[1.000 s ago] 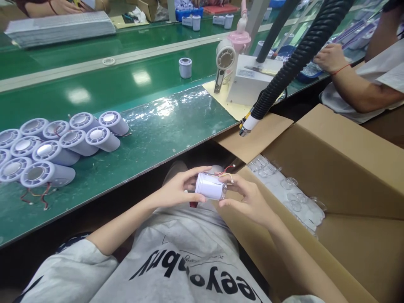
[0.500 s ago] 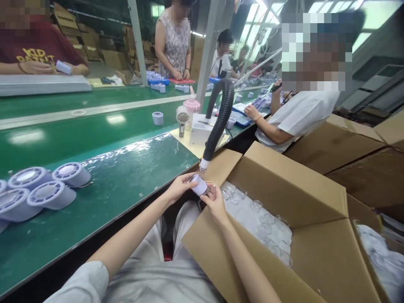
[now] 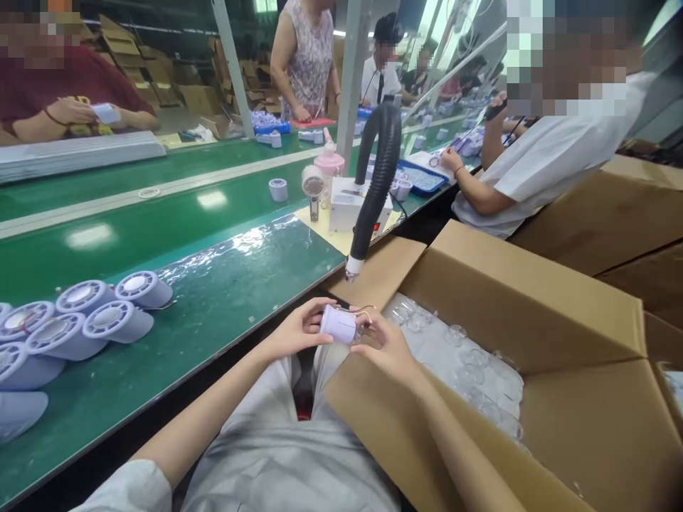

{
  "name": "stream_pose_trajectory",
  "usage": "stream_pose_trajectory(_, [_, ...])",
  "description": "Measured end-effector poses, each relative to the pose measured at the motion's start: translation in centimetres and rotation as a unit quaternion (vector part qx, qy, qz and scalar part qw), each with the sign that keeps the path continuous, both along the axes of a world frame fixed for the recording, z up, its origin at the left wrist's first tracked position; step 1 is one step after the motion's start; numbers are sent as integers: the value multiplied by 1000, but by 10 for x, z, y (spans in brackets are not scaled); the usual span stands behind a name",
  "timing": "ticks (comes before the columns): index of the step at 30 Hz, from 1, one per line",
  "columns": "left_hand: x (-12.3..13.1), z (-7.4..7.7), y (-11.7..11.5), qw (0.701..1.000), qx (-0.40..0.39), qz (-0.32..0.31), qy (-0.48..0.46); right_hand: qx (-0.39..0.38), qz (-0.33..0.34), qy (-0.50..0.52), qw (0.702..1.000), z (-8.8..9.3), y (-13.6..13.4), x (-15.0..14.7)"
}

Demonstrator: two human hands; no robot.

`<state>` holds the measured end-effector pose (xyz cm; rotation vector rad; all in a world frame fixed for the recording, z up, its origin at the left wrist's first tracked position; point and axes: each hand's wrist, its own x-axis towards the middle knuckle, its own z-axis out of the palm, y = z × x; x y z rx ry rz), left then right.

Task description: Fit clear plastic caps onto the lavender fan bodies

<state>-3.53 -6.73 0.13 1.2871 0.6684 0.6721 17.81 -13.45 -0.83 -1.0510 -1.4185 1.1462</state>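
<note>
Over my lap, a lavender cylindrical plastic housing (image 3: 339,325) lies on its side between both hands. My left hand (image 3: 299,328) grips its left end, thumb below and fingers above. At the right end, my right hand (image 3: 388,346) pinches a clear plastic part (image 3: 361,331), which sits against the housing; its fit is partly hidden by the fingers. Thin wires (image 3: 367,310) stick out along the top near the right fingers. Just above hangs the white nozzle (image 3: 353,267) of a black flexible hose (image 3: 380,178), apart from the housing.
Several similar lavender housings (image 3: 109,320) stand on the green bench (image 3: 213,313) at left. An open cardboard box (image 3: 581,405) at right holds clear round parts (image 3: 472,366). Behind the hose are a white machine (image 3: 341,210) and a small fan (image 3: 313,186). Co-workers sit along the line.
The housing has turned from tilted to nearly level and come slightly lower, away from the nozzle. Both hands still hold it. The camera view has shifted a little.
</note>
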Motion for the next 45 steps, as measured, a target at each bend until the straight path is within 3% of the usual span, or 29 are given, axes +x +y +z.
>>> stream_pose_trajectory(3, [-16,10,-30,995,74,-58,19,41,47,-131,989,18,-27,0])
stream_pose_trajectory(6, [-24,17,-48,989,117,-85,14,66,74,-201,974,30,-43,0])
stream_pose_trajectory(14, [-35,14,-56,960,267,-70,42,-23,97,-133,986,35,-52,-8])
stream_pose_trajectory(25, [-39,19,-62,957,277,-67,45,-137,126,-40,982,47,-51,-15])
stream_pose_trajectory(40, [-43,18,-65,954,288,-67,41,-242,131,91,957,28,-48,-23])
stream_pose_trajectory(45, [-42,20,-67,952,294,-72,44,-308,129,131,934,25,-51,-28])
